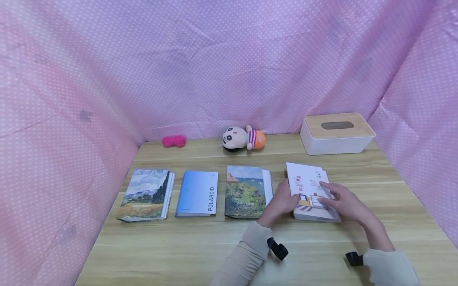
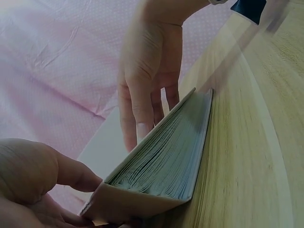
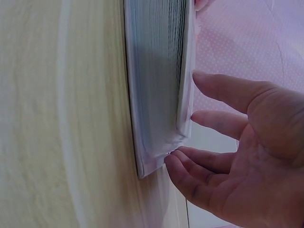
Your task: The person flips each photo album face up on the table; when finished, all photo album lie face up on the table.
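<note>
A white photo album (image 1: 307, 176) with a printed cover lies on the right side of the table. My left hand (image 1: 284, 198) grips its spine side, the thumb on the cover; in the left wrist view its other fingers are partly hidden under the spine. My right hand (image 1: 347, 201) touches the cover and the opposite edge with extended fingers. The right wrist view shows this hand (image 3: 251, 137) with spread fingertips against the cover and page edges. Stacked pages (image 2: 156, 166) show between the covers in the left wrist view.
Left of the hands lie a landscape photo album (image 1: 245, 194), a blue Polaroid album (image 1: 198, 192) and a wheat-field album (image 1: 144, 194). Behind them are a plush doll (image 1: 243, 138), a pink bundle (image 1: 173, 141) and a tissue box (image 1: 336, 137). Pink dotted cloth (image 1: 214, 71) surrounds the wooden table (image 1: 161, 254).
</note>
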